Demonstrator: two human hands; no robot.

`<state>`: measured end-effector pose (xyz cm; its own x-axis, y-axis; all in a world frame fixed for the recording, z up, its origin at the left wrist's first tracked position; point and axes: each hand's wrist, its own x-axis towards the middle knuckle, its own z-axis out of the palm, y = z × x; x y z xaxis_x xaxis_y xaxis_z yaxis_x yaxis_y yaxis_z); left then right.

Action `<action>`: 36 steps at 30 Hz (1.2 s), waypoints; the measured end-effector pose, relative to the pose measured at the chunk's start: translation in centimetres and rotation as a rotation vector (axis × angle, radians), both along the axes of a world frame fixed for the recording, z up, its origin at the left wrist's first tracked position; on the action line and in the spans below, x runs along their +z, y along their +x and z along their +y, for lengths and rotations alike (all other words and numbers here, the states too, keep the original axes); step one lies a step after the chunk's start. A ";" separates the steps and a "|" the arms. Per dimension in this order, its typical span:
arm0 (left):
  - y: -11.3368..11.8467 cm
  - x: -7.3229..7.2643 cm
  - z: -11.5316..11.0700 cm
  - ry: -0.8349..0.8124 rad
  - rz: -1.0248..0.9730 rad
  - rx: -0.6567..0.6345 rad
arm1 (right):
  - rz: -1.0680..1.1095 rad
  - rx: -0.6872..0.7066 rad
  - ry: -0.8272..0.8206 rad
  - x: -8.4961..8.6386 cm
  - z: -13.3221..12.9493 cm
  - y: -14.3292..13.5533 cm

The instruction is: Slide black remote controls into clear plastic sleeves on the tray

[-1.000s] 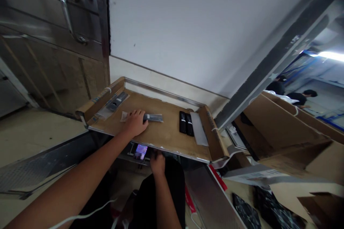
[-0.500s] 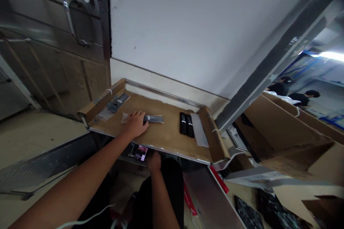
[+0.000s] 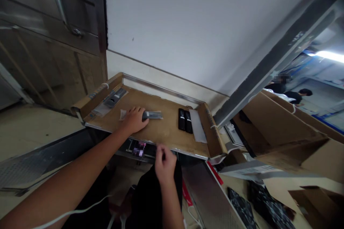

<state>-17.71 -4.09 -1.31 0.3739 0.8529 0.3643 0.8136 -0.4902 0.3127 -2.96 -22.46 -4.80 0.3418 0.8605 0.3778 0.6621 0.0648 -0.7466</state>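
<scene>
My left hand (image 3: 134,120) lies over a long dark grey item in a clear plastic sleeve (image 3: 154,115), its fingers closed round the left part. A small pale label shows on the item; its exact kind is not clear. Just off the worktop's front edge is my right hand (image 3: 166,162), fingers curled together and a little blurred. Whatever it may hold is hidden. Two black bar-shaped items (image 3: 182,119) with white labels lie side by side to the right. At the left, another dark item in a clear sleeve (image 3: 114,97) rests on the cardboard-lined worktop (image 3: 158,134).
Beside the black items is a stack of pale plastic sleeves (image 3: 198,126). Folded cardboard walls (image 3: 212,130) border the worktop's sides. Below its front edge a lit phone screen (image 3: 139,149) shows. Large cardboard boxes (image 3: 285,128) stand at the right, with people beyond.
My right hand has risen from beside the phone and moved right, toward the worktop's front edge. My left hand stays on the sleeved item. The view has shifted slightly.
</scene>
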 end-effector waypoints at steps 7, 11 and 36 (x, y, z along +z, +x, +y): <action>-0.1 -0.2 0.2 -0.022 0.007 -0.073 | -0.249 -0.288 -0.487 6.1 10.7 4.9; -0.1 -0.5 0.6 -0.039 -0.014 -0.158 | -0.260 -0.356 -0.517 5.6 13.7 3.7; 0.1 -0.5 0.5 -0.003 -0.045 -0.156 | 0.570 0.090 0.065 2.1 15.1 4.2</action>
